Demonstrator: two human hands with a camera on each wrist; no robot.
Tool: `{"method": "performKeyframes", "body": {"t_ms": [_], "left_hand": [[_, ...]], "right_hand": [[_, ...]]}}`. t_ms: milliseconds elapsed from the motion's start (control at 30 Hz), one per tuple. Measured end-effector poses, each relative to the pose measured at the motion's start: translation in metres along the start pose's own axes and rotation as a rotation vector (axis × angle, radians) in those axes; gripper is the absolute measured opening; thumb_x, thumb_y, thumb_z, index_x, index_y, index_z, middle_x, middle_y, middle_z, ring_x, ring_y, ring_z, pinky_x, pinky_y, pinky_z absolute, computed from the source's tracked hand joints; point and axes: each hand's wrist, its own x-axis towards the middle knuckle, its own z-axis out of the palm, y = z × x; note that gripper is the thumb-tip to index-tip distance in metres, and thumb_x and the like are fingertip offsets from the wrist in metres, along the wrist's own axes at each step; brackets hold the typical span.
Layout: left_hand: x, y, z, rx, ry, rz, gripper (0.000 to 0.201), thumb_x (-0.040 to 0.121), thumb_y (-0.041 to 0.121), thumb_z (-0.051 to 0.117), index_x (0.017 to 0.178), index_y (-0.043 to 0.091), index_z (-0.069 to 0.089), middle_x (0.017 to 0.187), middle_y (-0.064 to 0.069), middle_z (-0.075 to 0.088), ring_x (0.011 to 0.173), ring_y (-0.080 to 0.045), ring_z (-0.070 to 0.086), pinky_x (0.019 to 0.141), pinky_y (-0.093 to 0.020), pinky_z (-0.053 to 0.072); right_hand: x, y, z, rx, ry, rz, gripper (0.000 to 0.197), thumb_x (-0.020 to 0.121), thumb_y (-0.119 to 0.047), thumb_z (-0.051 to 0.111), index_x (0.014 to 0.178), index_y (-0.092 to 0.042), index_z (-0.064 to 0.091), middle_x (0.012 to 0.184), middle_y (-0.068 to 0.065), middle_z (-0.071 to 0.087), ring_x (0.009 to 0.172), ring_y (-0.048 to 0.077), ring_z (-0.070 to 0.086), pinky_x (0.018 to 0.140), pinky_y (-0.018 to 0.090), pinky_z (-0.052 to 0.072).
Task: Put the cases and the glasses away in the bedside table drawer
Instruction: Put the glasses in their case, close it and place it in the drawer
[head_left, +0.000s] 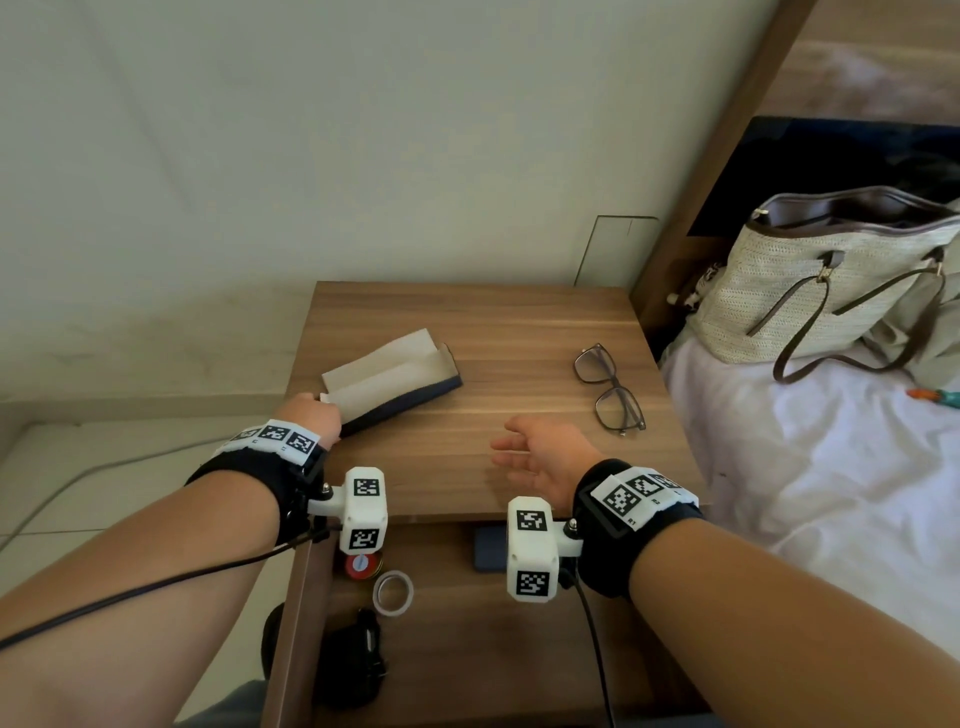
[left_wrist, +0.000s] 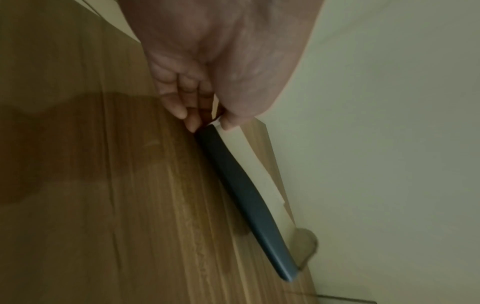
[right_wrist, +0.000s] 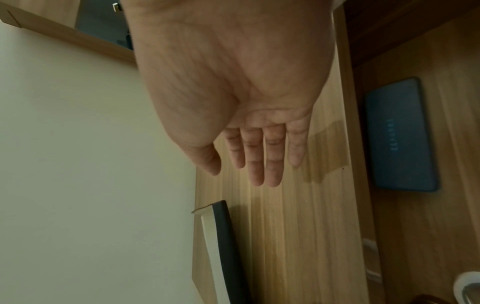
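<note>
An unfolded flat case (head_left: 395, 379), dark outside and beige inside, lies at the left of the bedside table top (head_left: 493, 322). My left hand (head_left: 311, 415) pinches its near end between thumb and fingers (left_wrist: 182, 112); the case (left_wrist: 244, 195) rests on the wood. A pair of dark-framed glasses (head_left: 610, 387) lies folded open at the right of the top. Between them my right hand (head_left: 530, 457) hovers with straight fingers (right_wrist: 262, 162), holding nothing. Below the top the drawer (head_left: 467, 623) stands pulled out with a blue case (head_left: 489, 548) (right_wrist: 400, 135) lying in it.
In the drawer I also see a tape roll (head_left: 393, 592), a red-lidded jar (head_left: 359, 566) and a black object (head_left: 353, 665). A woven handbag (head_left: 831, 280) sits on the white bed (head_left: 810, 467) to the right. The wall (head_left: 363, 130) runs behind the table.
</note>
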Motion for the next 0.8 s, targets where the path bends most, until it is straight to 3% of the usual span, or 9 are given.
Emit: {"method": "performKeyframes", "body": {"t_ms": [67,133,233,333,400,500,567,667,800], "left_hand": [[-0.011,0.005,0.001,0.038,-0.026,0.065,0.038,0.091,0.015,0.047,0.128,0.007,0.056,0.117,-0.022,0.068,0.104,-0.038,0.067,0.09,-0.045,0.055],[-0.029,0.014,0.0,0.087,-0.038,0.117,0.035,0.093,0.018,0.046,0.126,0.013,0.058,0.107,-0.018,0.07,0.09,-0.034,0.067,0.075,-0.038,0.054],[-0.057,0.023,-0.001,0.183,-0.05,0.202,0.036,0.097,0.024,0.045,0.131,0.02,0.056,0.099,-0.012,0.066,0.075,-0.029,0.057,0.058,-0.028,0.041],[-0.07,0.029,0.004,0.196,-0.067,0.258,0.039,0.1,0.028,0.043,0.138,0.021,0.051,0.112,-0.012,0.065,0.081,-0.027,0.055,0.062,-0.028,0.04],[-0.079,0.031,0.009,0.169,-0.077,0.264,0.039,0.1,0.027,0.043,0.138,0.018,0.052,0.109,-0.011,0.063,0.082,-0.027,0.053,0.068,-0.029,0.04],[-0.095,0.034,0.013,0.142,-0.094,0.277,0.038,0.101,0.028,0.043,0.136,0.016,0.053,0.107,-0.013,0.063,0.081,-0.026,0.052,0.07,-0.028,0.039],[-0.1,0.035,0.015,0.109,-0.096,0.268,0.038,0.1,0.033,0.044,0.132,0.015,0.056,0.095,-0.01,0.061,0.075,-0.025,0.052,0.066,-0.028,0.038],[-0.106,0.037,0.017,-0.118,-0.095,0.185,0.041,0.096,0.044,0.049,0.121,0.014,0.062,0.081,-0.005,0.059,0.067,-0.024,0.053,0.064,-0.029,0.041],[-0.125,0.047,0.024,-0.543,-0.205,0.018,0.029,0.091,0.046,0.058,0.102,0.018,0.059,0.091,-0.001,0.067,0.08,-0.018,0.066,0.066,-0.031,0.052]], "right_hand": [[-0.004,-0.001,-0.004,0.009,0.005,-0.02,0.042,0.095,-0.034,0.052,0.13,-0.01,0.051,0.108,0.006,0.065,0.101,0.021,0.063,0.09,0.036,0.046],[-0.005,-0.001,-0.007,0.014,0.0,-0.033,0.053,0.092,-0.043,0.053,0.133,-0.009,0.05,0.114,0.008,0.064,0.105,0.023,0.062,0.089,0.037,0.047],[-0.01,-0.001,-0.014,0.032,-0.031,-0.045,0.065,0.088,-0.053,0.054,0.133,-0.007,0.048,0.127,0.013,0.06,0.113,0.026,0.06,0.091,0.037,0.047],[-0.017,0.001,-0.019,0.076,-0.078,-0.054,0.061,0.085,-0.056,0.057,0.122,-0.008,0.055,0.117,0.011,0.065,0.107,0.026,0.063,0.098,0.042,0.048],[-0.021,0.002,-0.021,0.087,-0.091,-0.054,0.054,0.084,-0.052,0.061,0.118,-0.01,0.057,0.111,0.009,0.067,0.104,0.025,0.064,0.098,0.044,0.048],[-0.028,0.006,-0.022,0.069,-0.056,-0.058,0.048,0.084,-0.039,0.067,0.121,-0.01,0.056,0.118,0.01,0.065,0.106,0.027,0.063,0.081,0.039,0.056],[-0.031,0.008,-0.024,0.083,-0.037,-0.06,0.044,0.085,-0.035,0.067,0.121,-0.011,0.055,0.122,0.011,0.063,0.107,0.028,0.063,0.071,0.037,0.057],[-0.034,0.009,-0.027,0.146,-0.028,-0.064,0.04,0.088,-0.033,0.063,0.121,-0.011,0.054,0.12,0.011,0.064,0.1,0.027,0.065,0.069,0.037,0.057],[-0.038,0.009,-0.031,0.235,-0.046,-0.074,0.038,0.091,-0.03,0.06,0.123,-0.01,0.052,0.121,0.014,0.064,0.097,0.027,0.066,0.07,0.036,0.057]]}}
